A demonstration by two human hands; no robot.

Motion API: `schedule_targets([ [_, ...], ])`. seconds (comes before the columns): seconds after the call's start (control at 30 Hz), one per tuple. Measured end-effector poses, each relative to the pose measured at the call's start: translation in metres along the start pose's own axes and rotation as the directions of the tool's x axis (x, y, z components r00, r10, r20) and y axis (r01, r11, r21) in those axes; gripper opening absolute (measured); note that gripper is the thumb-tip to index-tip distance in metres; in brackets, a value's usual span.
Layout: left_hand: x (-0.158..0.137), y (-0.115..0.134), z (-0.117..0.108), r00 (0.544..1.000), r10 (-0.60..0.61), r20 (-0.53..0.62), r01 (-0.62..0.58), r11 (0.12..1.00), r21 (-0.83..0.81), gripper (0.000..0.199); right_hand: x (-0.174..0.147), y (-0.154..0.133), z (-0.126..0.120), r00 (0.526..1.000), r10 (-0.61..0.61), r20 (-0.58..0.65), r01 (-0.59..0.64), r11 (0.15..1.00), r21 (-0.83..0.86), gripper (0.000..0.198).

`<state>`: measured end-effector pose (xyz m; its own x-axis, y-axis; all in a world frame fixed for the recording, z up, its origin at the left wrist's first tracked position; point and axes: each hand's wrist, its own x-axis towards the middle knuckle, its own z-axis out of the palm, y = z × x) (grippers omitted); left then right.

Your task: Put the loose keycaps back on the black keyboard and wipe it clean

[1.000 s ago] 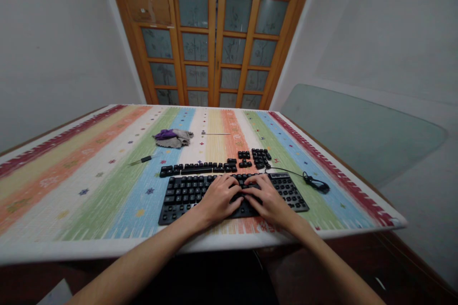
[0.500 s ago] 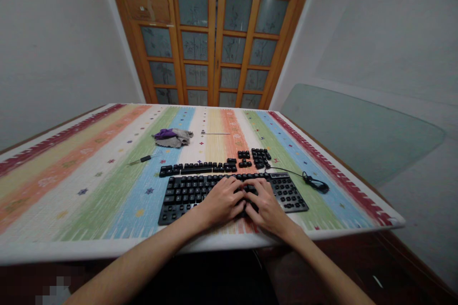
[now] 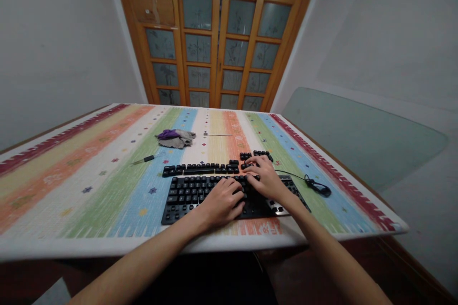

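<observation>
Head view: black keyboard (image 3: pixel 186 193), one, lying flat near the close edge of the striped worktop (image 3: pixel 107 176), long side to the person; caps on over much of the left part, bare switches showing along the front left and at the right end by the forearm. Hands: two, one person. Left hand (image 3: pixel 224 202) rests over the middle of the keyboard, fingers bent; whether its grip holds anything, cannot tell. Right hand (image 3: pixel 265 178) reaches over the far edge, fingers curled down at the loose keycaps; its grip seems half closed, but whether a cap is pinched is hidden. Step in hand, as judged: handling single caps beside the part-bare board. Such a move calls for a light fingertip pinch, neighbours undisturbed, left hand steadying. Count: loose keycaps (image 3: pixel 198 169) in a row behind the board, one long bar among them, plus clusters by the right hand; too small and covered to number. Coiled cable (image 3: pixel 317 186), one, to the right. Farther back left: one purple-and-grey cloth bundle (image 3: pixel 175 138), one black-handled tool (image 3: pixel 148 158); one thin rod (image 3: pixel 218 135) near the centre.
</observation>
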<state>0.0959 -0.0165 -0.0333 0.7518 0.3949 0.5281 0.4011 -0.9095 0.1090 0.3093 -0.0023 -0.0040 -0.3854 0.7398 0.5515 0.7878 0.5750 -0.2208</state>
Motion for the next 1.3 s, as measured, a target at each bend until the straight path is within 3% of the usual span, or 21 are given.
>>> schedule_targets([
  [0.13, -0.002, -0.001, -0.002, 1.000, 0.001, -0.012, -0.001, 1.000, 0.005, 0.009, 0.037, 0.021, 0.011, 0.982, 0.119, 0.144, -0.101, 0.987, -0.125, 0.021],
  [0.27, -0.003, -0.001, -0.003, 1.000, -0.010, -0.027, 0.010, 1.000, 0.022, 0.010, 0.059, 0.033, 0.023, 0.939, 0.168, 0.299, -0.117, 0.976, -0.183, 0.027],
  [0.5, -0.003, -0.002, -0.005, 0.998, -0.035, -0.058, 0.037, 0.999, 0.027, 0.012, 0.071, 0.037, 0.035, 0.912, 0.177, 0.369, -0.108, 0.974, -0.202, 0.025],
  [0.73, -0.002, -0.004, -0.005, 0.997, -0.045, -0.066, 0.044, 0.999, -0.007, 0.012, 0.070, 0.032, 0.027, 0.922, 0.198, 0.333, -0.138, 0.971, -0.194, 0.023],
  [0.87, -0.001, -0.004, -0.005, 0.995, -0.064, -0.076, 0.060, 0.997, -0.052, 0.014, 0.056, 0.034, 0.007, 0.942, 0.190, 0.278, -0.149, 0.976, -0.162, 0.021],
  [1.03, 0.001, 0.000, -0.006, 0.995, -0.082, -0.060, 0.076, 0.993, -0.093, 0.017, 0.013, 0.032, -0.021, 0.992, 0.065, 0.104, -0.068, 0.997, 0.024, 0.019],
  [1.3, 0.006, 0.004, -0.012, 0.995, -0.095, 0.018, 0.096, 0.993, -0.066, 0.021, -0.053, 0.007, -0.037, 0.994, -0.033, 0.105, 0.018, 0.990, 0.141, 0.019],
])
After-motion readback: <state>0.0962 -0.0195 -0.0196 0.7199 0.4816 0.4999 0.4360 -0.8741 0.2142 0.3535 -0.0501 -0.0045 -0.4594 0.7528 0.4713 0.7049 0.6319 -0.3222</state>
